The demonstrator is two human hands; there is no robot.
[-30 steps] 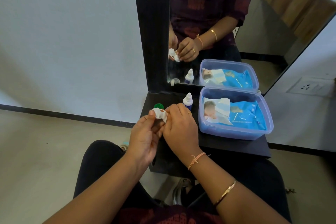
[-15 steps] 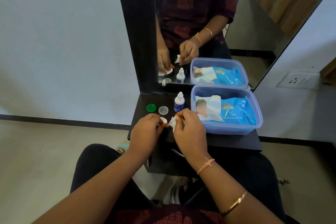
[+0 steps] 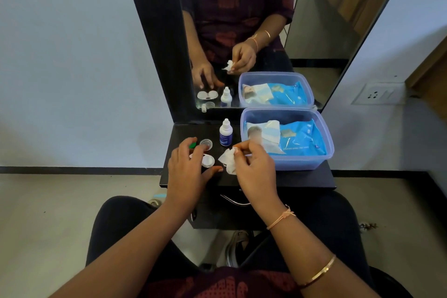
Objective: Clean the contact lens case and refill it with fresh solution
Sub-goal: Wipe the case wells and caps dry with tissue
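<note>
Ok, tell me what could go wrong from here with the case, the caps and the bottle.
1. The left hand is spread over the open lens case; fingertips may touch its wells and dirty them.
2. The green cap and clear cap lie loose toward the table edge; a brush could knock them off.
3. The right hand, pinching the tissue, is close to the upright bottle and might tip it.

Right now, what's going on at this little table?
A person seated at a black table is cleaning a contact lens case. The right hand pinches a crumpled tissue; the left hand is spread over the case, which lies on the table. A green cap and a clear cap lie behind it, beside an upright solution bottle.
</note>
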